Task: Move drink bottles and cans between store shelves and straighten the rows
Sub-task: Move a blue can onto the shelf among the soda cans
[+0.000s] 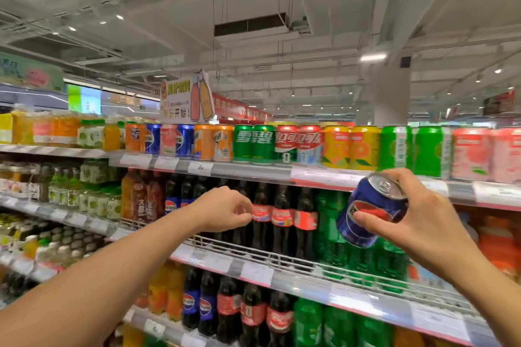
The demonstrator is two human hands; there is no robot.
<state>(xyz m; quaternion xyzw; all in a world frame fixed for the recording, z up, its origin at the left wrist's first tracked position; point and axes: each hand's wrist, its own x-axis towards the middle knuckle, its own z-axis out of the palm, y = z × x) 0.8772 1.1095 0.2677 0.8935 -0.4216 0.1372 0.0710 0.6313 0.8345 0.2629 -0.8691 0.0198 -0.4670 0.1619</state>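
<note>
Blue and tilted, a cola can (372, 210) sits in the right hand (423, 217) — thumb across its label, fingers curled over the silver top — held in the air in front of the shelves, below the top shelf's price rail (324, 176) and in front of the green bottles (332, 222). The left hand (225, 208) reaches toward the second shelf with its fingers loosely curled, holding nothing, its fingertips just beside the red-labelled dark cola bottles (282, 217). Above, the top shelf carries a row of upright cans — orange, blue, green cans (253, 144), red cans (298, 144), yellow, pink. A wire rail (253, 251) runs along the front of the second shelf. Further dark and green bottles stand on the shelf below.
</note>
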